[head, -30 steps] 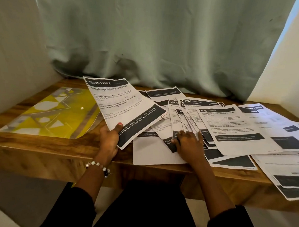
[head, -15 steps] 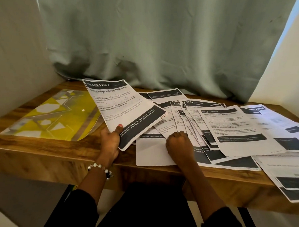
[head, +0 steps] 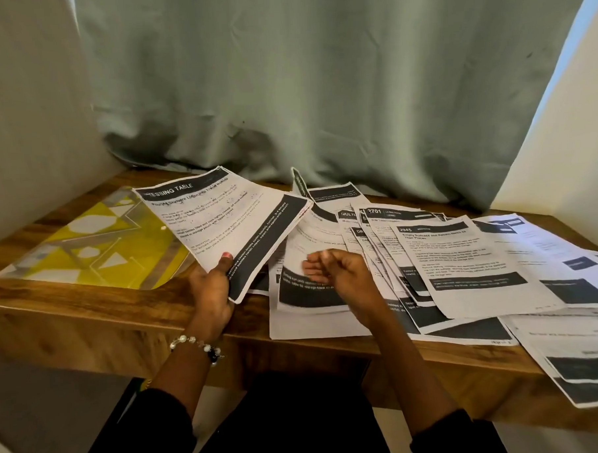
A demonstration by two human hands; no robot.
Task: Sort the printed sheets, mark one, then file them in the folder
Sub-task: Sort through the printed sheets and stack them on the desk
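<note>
Left hand (head: 211, 291) has the headed sheet (head: 222, 226) pinched at its near edge, thumb on top, lifted over the wooden table (head: 88, 304). Right hand (head: 340, 272) hangs blurred above the fanned loose sheets (head: 463, 263), fingers curled (whether gripping paper, I cannot tell). Yellow folder (head: 96, 249) lies flat far left.

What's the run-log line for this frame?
stage: sorting | left hand: holds sheet stack raised | right hand: lifting blurred sheet from spread | folder: flat on desk, left | marking: not seen
</note>
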